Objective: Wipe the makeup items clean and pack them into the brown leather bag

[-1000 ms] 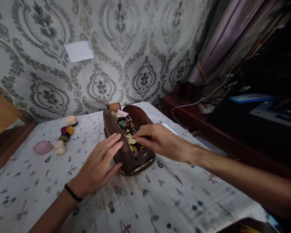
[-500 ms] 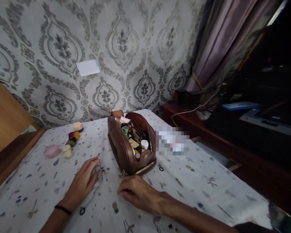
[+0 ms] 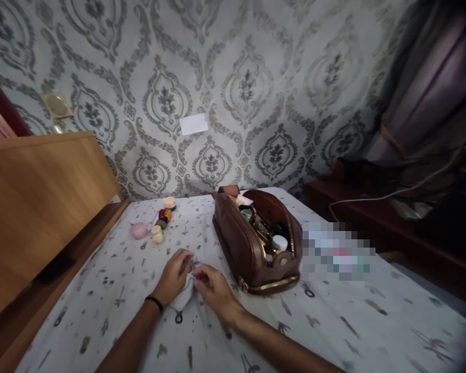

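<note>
My left hand (image 3: 174, 277) is closed around a small see-through thing, mostly hidden by the fingers; its kind I cannot make out. Below that hand hangs a pale, thin white cloth (image 3: 185, 298), hard to tell from the white sheet. My right hand (image 3: 216, 291) meets it from the right, thumb and fingertips pinched at the cloth's upper edge. Just beyond the right hand stands a brown leather cosmetic bag (image 3: 236, 243), its top unzipped. Inside show a white-lidded jar (image 3: 280, 242), a green-capped bottle (image 3: 247, 213) and other small containers.
Small cosmetics lie at the back left: a pink rounded case (image 3: 139, 231), a cream jar (image 3: 157, 235) and a peach-lidded jar (image 3: 170, 202). A wooden panel (image 3: 42, 207) borders the patterned sheet (image 3: 112, 331) on the left. A dark red desk (image 3: 322, 199) stands right.
My right hand has come from the bag's front to my left hand and pinches there. The view has swung left, so the bag appears farther right.
</note>
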Demonstrator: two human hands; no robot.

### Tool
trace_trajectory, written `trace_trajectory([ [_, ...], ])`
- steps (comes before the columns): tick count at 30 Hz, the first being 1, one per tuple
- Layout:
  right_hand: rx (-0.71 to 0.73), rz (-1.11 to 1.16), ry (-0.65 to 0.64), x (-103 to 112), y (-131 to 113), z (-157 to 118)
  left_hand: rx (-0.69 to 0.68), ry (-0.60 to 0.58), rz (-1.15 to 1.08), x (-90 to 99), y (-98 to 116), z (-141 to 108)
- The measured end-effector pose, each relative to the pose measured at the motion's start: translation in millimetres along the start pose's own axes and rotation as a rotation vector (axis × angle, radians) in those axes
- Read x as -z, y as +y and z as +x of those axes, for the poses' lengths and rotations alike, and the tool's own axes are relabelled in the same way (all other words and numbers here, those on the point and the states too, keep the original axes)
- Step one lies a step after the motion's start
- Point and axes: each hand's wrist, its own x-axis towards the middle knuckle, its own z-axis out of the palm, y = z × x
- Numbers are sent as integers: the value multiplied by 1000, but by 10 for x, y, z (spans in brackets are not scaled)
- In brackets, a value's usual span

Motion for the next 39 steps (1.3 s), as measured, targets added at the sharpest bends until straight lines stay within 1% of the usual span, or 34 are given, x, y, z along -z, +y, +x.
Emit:
trace_trajectory([
  [3, 59, -28, 63, -136, -11, 57, -3, 0, -14, 37, -55, 4],
  [6, 141, -90, 95, -202, 0, 48, -5, -9, 2, 73, -94, 4],
  [9, 170, -99, 82, -196, 14, 21, -3, -8, 6, 84, -101, -1],
  [14, 153, -61, 67, -148, 7, -2, 6, 9, 15, 71, -91, -4],
  [18, 157, -59, 88, -155, 34, -18, -39, -15, 137, 152, -148, 104],
  [21, 180, -51, 112, -184, 94, -24, -80, 9, 335, 298, -284, 322],
  [23, 186, -45, 119, -202, 128, -25, -65, 41, 412, 411, -416, 524],
  [25, 181, -42, 120, -212, 141, -26, -27, 67, 463, 516, -559, 748],
  [29, 154, -33, 103, -202, 106, -32, 102, 96, 575, 666, -812, 1190],
  [33, 102, -25, 98, -188, 70, -42, 243, 113, 668, 720, -980, 1564],
  [36, 91, -30, 99, -190, 71, -39, 335, 110, 707, 701, -1078, 1791],
  [39, 83, -43, 94, -193, 84, -22, 401, 86, 723, 659, -1183, 1965],
])
